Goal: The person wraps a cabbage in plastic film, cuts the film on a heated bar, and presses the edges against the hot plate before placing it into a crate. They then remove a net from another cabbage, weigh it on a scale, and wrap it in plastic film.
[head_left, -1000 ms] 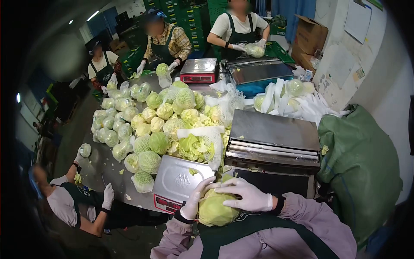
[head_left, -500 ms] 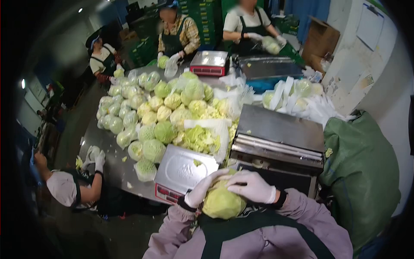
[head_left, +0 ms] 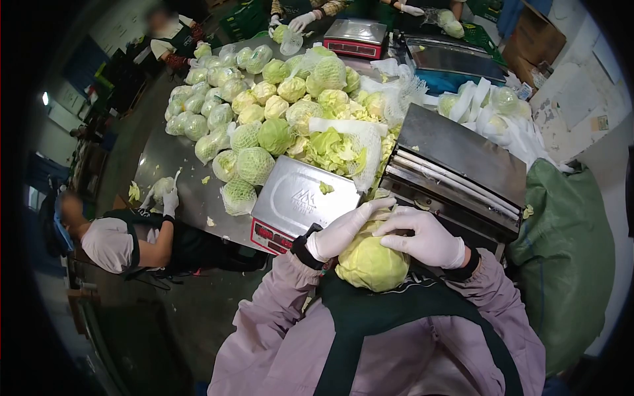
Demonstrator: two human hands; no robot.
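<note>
Two gloved hands [head_left: 424, 239] on one cabbage [head_left: 373, 266]

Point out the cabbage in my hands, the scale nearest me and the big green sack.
Cabbage [head_left: 372, 266]: head view, on its bare lower leaves.
Scale [head_left: 297, 203]: head view, on the bare metal platform.
Green sack [head_left: 566, 264]: head view, mid-side.
</note>
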